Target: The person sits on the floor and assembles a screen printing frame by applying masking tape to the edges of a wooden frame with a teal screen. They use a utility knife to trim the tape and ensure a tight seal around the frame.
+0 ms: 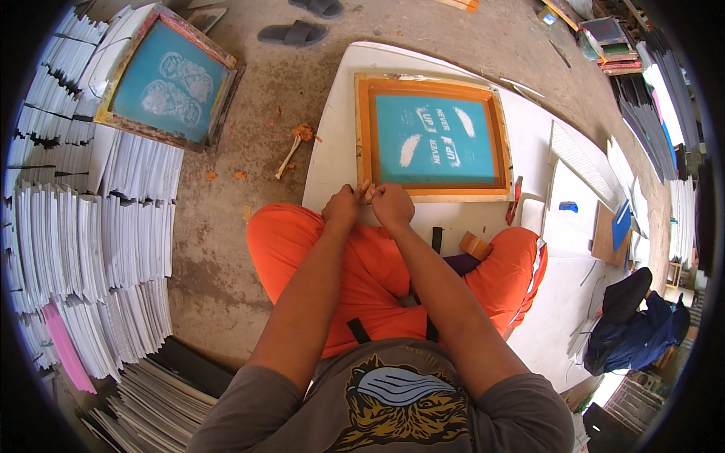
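Note:
A wooden screen-printing frame (434, 192) lies in front of me, its teal mesh (393, 121) carrying white lettering and shoe-sole-like patches. Brown tape (368, 128) lines the inside of its bars. At the frame's near left corner, my left hand (343, 205) and my right hand (393, 204) are close together with fingers curled in. Both seem to pinch something small there, but the fingers hide what it is. A roll of brown tape (474, 245) rests by my right knee. Beside the frame's right end lies a red-handled tool (515, 200), possibly a cutter.
A white board (332, 151) lies under the frame. Another teal screen (175, 83) leans on stacks of white sheets (68, 249) at left. Crumpled tape scraps (303, 133) and dark slippers (293, 34) are on the floor. A blue cutter (568, 206) and dark bag (638, 321) sit right.

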Demonstrator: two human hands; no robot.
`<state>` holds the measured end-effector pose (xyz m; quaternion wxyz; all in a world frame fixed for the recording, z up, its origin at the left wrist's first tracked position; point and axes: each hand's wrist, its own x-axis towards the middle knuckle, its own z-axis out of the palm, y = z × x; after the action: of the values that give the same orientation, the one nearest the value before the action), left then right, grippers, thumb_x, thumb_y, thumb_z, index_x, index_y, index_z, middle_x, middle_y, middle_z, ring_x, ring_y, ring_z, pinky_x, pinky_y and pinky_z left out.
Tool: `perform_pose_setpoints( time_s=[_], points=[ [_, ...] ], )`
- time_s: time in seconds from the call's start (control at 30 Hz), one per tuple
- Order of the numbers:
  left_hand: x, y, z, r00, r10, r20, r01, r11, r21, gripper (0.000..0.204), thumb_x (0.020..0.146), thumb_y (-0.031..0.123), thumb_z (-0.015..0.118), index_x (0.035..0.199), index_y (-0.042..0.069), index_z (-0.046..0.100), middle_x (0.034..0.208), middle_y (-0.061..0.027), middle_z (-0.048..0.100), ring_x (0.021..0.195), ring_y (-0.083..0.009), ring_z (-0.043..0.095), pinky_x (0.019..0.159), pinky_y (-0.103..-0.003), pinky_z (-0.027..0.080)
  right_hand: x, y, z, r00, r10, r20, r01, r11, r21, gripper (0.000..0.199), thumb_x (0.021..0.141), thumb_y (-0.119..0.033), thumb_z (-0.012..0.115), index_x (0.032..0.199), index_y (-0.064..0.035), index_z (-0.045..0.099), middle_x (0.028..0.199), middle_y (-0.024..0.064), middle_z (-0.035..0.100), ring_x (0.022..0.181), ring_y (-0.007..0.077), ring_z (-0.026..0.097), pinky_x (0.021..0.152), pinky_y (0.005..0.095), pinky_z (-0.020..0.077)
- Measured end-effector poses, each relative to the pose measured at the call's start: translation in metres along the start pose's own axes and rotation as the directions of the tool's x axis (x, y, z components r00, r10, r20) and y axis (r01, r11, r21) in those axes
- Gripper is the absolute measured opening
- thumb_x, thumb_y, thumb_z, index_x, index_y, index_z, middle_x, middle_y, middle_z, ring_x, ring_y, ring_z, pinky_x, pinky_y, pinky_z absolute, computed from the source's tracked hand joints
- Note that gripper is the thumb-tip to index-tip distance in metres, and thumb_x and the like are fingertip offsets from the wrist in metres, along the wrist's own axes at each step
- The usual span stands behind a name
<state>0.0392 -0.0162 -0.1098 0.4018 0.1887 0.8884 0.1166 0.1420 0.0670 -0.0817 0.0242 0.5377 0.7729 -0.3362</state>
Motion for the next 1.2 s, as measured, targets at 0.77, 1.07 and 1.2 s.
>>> perform_pose_setpoints(
  time_s=[0.77,1.07,1.2],
  points=[
    [-0.004,0.005,-0.002,1.0,0.01,-0.001,-0.01,0.997,0.083,0.076,0.104,0.074,0.028,0.126,0.011,0.065,0.121,-0.0194,0.073,0.114,-0.0382,0.071,0.09,-0.055,0.055,-0.013,0.008,0.014,0.963,-0.03,-0.268,0.027,0.999,-0.017,0.024,0.091,-0.036,0.072,0.101,-0.0141,0.075,0.09,0.0137,0.076,0.084,0.0361,0.074,0.075,0.0479,0.0573],
    [-0.01,0.008,0.005,0.996,0.089,0.007,-0.09,0.987,0.134,0.074,0.107,0.07,0.018,0.131,0.012,0.057,0.118,-0.0205,0.073,0.113,-0.0395,0.071,0.09,-0.058,0.055,0.019,0.092,-0.036,0.86,-0.159,-0.486,0.125,0.987,-0.102,0.026,0.09,-0.038,0.075,0.097,-0.0138,0.072,0.088,0.012,0.075,0.084,0.0359,0.073,0.077,0.0478,0.058],
    [-0.018,0.017,0.005,0.996,0.091,-0.02,-0.085,0.976,0.201,0.07,0.108,0.066,0.019,0.134,0.012,0.055,0.12,-0.0232,0.072,0.114,-0.0416,0.07,0.092,-0.058,0.054,0.065,0.168,-0.109,0.767,-0.088,-0.636,-0.063,0.976,-0.21,0.028,0.09,-0.035,0.074,0.102,-0.0107,0.07,0.099,0.0139,0.073,0.098,0.0356,0.069,0.082,0.0484,0.0575]
  ],
)
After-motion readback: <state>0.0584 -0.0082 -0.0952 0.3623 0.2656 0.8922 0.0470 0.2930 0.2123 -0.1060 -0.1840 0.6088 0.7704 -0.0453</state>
